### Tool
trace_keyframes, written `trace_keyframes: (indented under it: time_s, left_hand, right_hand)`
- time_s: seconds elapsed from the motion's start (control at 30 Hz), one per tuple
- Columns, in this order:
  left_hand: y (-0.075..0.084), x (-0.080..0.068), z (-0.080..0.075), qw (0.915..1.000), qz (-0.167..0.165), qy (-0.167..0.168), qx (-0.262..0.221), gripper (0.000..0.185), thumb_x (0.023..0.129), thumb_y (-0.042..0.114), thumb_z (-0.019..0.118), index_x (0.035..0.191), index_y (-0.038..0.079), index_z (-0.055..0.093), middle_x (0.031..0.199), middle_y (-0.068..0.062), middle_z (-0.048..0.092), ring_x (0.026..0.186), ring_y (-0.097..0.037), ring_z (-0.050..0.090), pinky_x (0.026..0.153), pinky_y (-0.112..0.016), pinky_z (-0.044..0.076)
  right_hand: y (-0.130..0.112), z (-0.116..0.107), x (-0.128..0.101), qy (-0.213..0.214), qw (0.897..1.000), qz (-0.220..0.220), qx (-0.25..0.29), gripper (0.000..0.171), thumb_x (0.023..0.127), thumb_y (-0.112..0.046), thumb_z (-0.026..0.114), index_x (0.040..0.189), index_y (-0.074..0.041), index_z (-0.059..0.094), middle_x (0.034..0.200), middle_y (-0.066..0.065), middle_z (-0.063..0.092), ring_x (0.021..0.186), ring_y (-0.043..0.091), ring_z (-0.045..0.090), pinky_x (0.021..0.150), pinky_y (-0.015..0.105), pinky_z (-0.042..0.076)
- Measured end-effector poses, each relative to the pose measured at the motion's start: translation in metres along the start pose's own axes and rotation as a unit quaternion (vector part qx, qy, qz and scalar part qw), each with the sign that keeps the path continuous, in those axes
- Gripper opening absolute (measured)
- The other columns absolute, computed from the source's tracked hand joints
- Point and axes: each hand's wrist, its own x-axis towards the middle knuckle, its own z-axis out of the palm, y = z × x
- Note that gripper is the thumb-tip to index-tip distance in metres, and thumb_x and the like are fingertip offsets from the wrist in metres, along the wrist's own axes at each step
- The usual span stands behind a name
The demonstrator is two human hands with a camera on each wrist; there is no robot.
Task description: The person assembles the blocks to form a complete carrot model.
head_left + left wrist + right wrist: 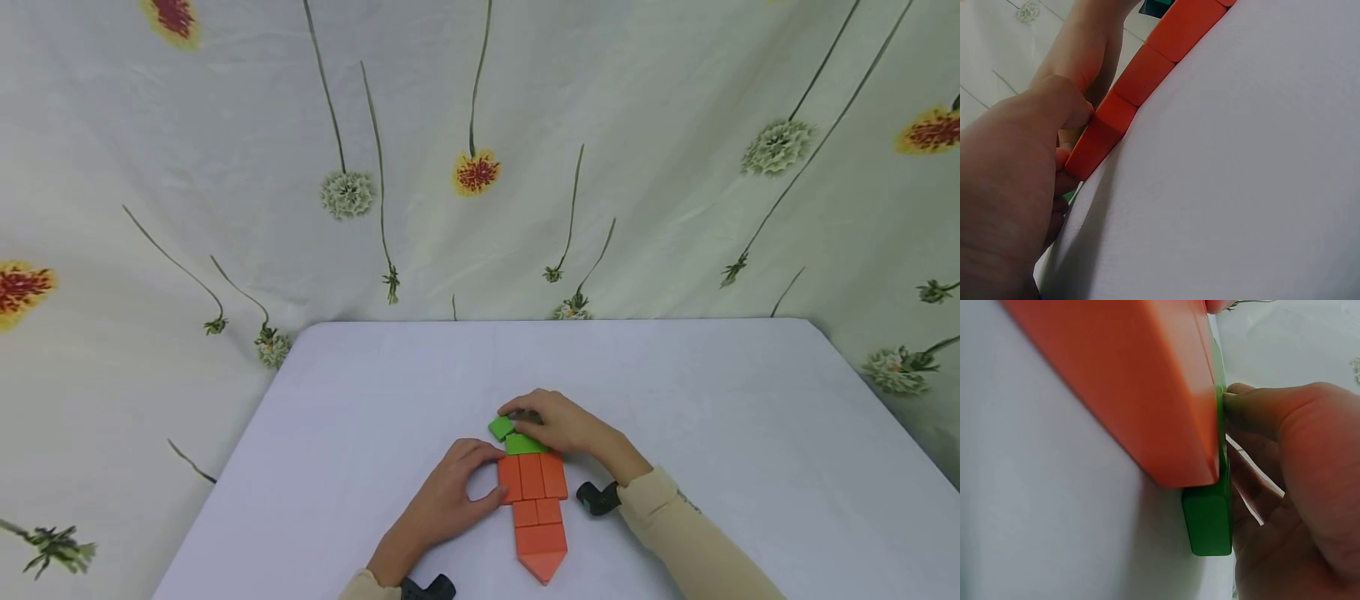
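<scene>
Flat orange blocks (534,500) lie on the white table (712,433) in a carrot shape: three upright bars, two squares, a rectangle and a triangle tip pointing toward me. Two green blocks sit at its far end, one (523,445) against the bars, one (500,427) at an angle to the left. My left hand (491,477) pinches the left orange bar (1094,147) between thumb and forefinger. My right hand (525,419) curls over the green blocks, and its thumb (1241,403) and fingers grip a green block (1209,525) against the orange bars (1129,381).
A flowered cloth (480,167) hangs behind and around the table. Black wrist mounts (598,497) show at both sleeves. The table's back edge (555,322) lies well beyond the blocks, with bare surface on both sides.
</scene>
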Motion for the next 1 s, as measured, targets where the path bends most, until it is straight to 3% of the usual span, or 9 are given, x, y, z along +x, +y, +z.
trace_keyframes:
  time_s: [0.13,0.27,0.6,0.87,1.0]
  left_hand:
    - [0.001,0.000,0.000,1.0000,-0.001,0.001,0.000,0.040,0.090,0.027,0.081,0.126,0.020,0.067,0.126,0.010,0.061,0.124,-0.010,0.054,0.107,-0.035,0.052]
    - [0.001,0.000,0.000,1.0000,-0.003,-0.002,-0.003,0.040,0.090,0.027,0.080,0.127,0.020,0.067,0.127,0.009,0.061,0.124,-0.010,0.054,0.107,-0.035,0.052]
    - [0.002,0.001,-0.001,0.9999,-0.015,-0.005,-0.006,0.040,0.091,0.027,0.079,0.129,0.019,0.067,0.129,0.008,0.060,0.125,-0.011,0.053,0.108,-0.035,0.051]
    - [0.001,0.001,0.000,0.9995,-0.028,-0.011,-0.006,0.040,0.093,0.029,0.078,0.130,0.019,0.066,0.130,0.008,0.059,0.126,-0.012,0.053,0.109,-0.037,0.051]
    - [-0.001,-0.001,-0.001,0.9996,-0.013,0.020,0.016,0.042,0.090,0.027,0.080,0.129,0.017,0.067,0.130,0.006,0.059,0.127,-0.013,0.053,0.108,-0.036,0.051]
  right_hand:
    - [0.000,0.000,-0.002,0.000,1.000,0.003,0.002,0.032,0.103,-0.013,0.062,0.134,-0.018,0.068,0.127,0.002,0.067,0.113,0.020,0.059,0.094,0.038,0.052]
    - [0.001,0.001,-0.007,0.021,1.000,0.000,0.011,0.034,0.102,-0.012,0.061,0.136,-0.015,0.066,0.132,0.005,0.067,0.118,0.024,0.061,0.100,0.044,0.054]
    - [0.009,-0.005,-0.038,0.166,0.986,-0.010,-0.011,0.037,0.098,-0.004,0.066,0.134,-0.010,0.066,0.136,0.006,0.066,0.130,0.030,0.058,0.109,0.051,0.049]
    - [0.018,0.001,-0.065,0.189,0.981,0.034,-0.028,0.034,0.095,-0.004,0.070,0.129,-0.010,0.069,0.130,0.006,0.069,0.125,0.030,0.062,0.104,0.051,0.053]
    - [0.018,0.003,-0.079,0.208,0.976,0.046,-0.043,0.036,0.094,-0.005,0.072,0.129,-0.010,0.069,0.129,0.006,0.069,0.124,0.030,0.062,0.103,0.051,0.053]
